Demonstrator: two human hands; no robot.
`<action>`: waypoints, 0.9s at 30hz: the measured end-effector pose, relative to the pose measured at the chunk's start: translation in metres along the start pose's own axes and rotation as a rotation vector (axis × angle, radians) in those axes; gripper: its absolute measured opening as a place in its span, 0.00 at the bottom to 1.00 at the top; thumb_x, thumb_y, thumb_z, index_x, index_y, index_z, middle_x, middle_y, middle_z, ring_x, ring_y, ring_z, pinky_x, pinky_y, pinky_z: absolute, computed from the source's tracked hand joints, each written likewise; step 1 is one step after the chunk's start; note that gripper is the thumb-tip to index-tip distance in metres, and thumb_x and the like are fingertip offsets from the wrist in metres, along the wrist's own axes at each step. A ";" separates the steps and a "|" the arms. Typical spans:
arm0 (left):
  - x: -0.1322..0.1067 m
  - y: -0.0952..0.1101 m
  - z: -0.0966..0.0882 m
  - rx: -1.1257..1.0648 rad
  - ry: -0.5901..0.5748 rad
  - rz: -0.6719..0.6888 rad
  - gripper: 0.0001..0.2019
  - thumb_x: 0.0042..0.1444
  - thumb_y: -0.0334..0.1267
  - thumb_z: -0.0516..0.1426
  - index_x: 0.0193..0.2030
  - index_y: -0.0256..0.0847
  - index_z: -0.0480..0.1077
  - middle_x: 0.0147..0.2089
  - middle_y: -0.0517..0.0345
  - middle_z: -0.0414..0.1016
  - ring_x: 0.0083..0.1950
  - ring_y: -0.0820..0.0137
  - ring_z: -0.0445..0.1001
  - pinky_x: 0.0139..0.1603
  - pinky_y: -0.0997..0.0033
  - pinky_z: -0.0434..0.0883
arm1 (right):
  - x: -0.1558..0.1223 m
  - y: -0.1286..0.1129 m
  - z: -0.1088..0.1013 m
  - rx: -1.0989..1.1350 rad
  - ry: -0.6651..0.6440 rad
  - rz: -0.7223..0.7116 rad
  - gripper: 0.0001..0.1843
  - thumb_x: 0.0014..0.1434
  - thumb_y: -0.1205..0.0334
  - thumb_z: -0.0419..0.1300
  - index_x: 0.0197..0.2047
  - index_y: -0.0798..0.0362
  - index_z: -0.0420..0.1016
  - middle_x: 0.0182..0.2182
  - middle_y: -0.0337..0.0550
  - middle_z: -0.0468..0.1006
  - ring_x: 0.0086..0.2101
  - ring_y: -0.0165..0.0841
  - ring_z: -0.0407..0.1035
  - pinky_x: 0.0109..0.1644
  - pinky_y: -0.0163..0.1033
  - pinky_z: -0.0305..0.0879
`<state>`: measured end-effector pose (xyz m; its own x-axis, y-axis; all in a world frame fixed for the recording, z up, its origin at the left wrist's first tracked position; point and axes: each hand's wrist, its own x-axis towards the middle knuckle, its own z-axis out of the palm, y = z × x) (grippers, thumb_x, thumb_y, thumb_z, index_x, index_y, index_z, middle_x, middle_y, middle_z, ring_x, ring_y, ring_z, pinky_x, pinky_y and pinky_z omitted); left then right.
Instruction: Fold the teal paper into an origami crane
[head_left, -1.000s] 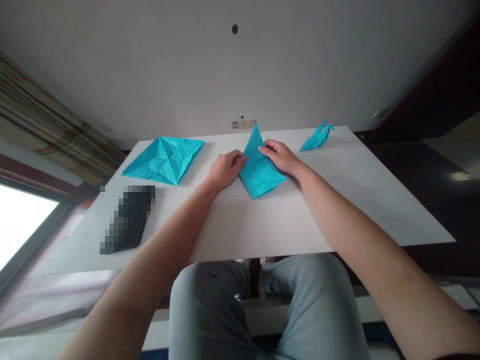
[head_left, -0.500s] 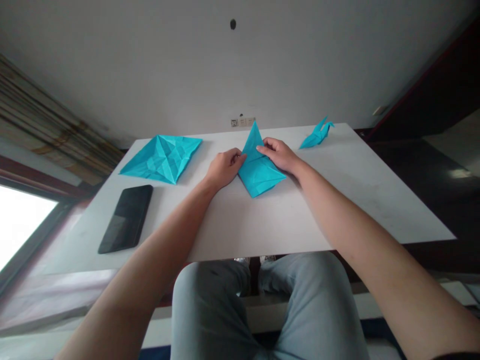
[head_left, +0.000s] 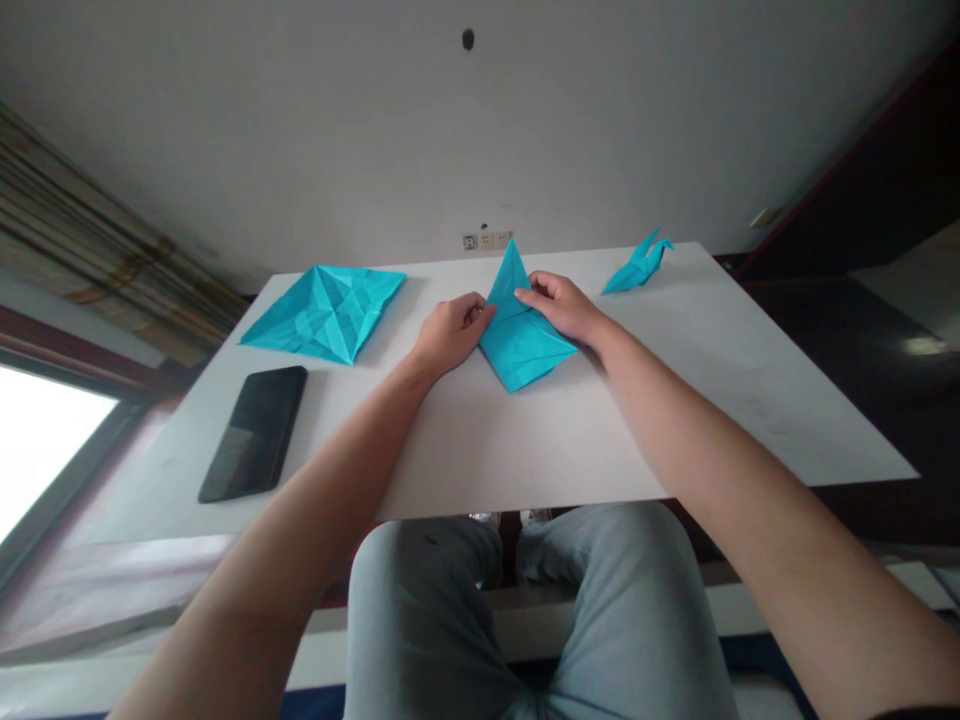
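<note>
Between my hands is a partly folded sheet of turquoise origami paper (head_left: pixel 517 345), its narrow point facing the wall and a wider folded part toward me. My left hand (head_left: pixel 453 332) pinches its left edge between thumb and curled fingers. On the opposite edge, my right hand (head_left: pixel 561 304) grips the paper, thumb on top and fingers behind. The underside of the paper is hidden.
A creased turquoise sheet (head_left: pixel 330 312) lies at the table's back left, with a black phone (head_left: pixel 255 432) nearer me. At the back right stands a folded paper crane (head_left: pixel 639 268). The white table (head_left: pixel 750 400) meets a wall with sockets (head_left: pixel 487 241).
The view has shifted very slightly. Both hands keep their hold on the folded paper, which looks nearly the same.
</note>
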<state>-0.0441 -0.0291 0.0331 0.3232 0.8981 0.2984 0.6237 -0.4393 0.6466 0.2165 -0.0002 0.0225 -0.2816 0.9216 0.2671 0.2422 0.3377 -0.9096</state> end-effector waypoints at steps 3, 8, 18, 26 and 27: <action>0.000 0.001 0.000 0.006 -0.002 0.001 0.18 0.79 0.54 0.61 0.39 0.46 0.71 0.35 0.57 0.79 0.37 0.62 0.72 0.42 0.60 0.61 | 0.000 0.000 0.000 -0.001 -0.002 -0.006 0.34 0.61 0.23 0.78 0.38 0.45 0.75 0.36 0.38 0.75 0.40 0.40 0.65 0.50 0.47 0.66; 0.000 0.001 -0.001 0.017 -0.007 -0.005 0.18 0.80 0.54 0.61 0.39 0.47 0.72 0.35 0.57 0.80 0.38 0.62 0.72 0.42 0.60 0.62 | 0.000 0.000 -0.001 -0.023 -0.003 0.013 0.31 0.64 0.27 0.78 0.38 0.45 0.74 0.36 0.39 0.74 0.41 0.40 0.65 0.49 0.47 0.65; 0.000 0.000 0.000 -0.005 -0.003 0.004 0.17 0.80 0.52 0.61 0.40 0.45 0.73 0.35 0.57 0.79 0.37 0.63 0.72 0.42 0.59 0.61 | 0.000 0.001 -0.002 -0.030 -0.012 -0.014 0.33 0.64 0.24 0.77 0.38 0.45 0.75 0.36 0.39 0.73 0.41 0.40 0.64 0.50 0.47 0.66; -0.001 -0.002 -0.001 0.000 -0.003 0.005 0.18 0.80 0.53 0.61 0.40 0.46 0.73 0.36 0.57 0.80 0.39 0.62 0.73 0.42 0.60 0.62 | 0.000 0.002 -0.002 -0.018 -0.009 0.006 0.35 0.62 0.22 0.78 0.39 0.45 0.76 0.38 0.40 0.76 0.42 0.41 0.66 0.49 0.47 0.67; -0.001 -0.002 -0.001 0.001 -0.003 0.003 0.18 0.80 0.53 0.61 0.40 0.46 0.73 0.36 0.57 0.79 0.39 0.62 0.73 0.42 0.60 0.62 | 0.000 0.002 -0.002 -0.021 -0.009 0.007 0.34 0.62 0.23 0.78 0.40 0.45 0.76 0.38 0.40 0.76 0.42 0.41 0.66 0.49 0.47 0.66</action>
<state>-0.0462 -0.0289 0.0326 0.3273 0.8965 0.2986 0.6233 -0.4423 0.6449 0.2186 0.0007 0.0215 -0.2883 0.9222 0.2577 0.2633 0.3351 -0.9047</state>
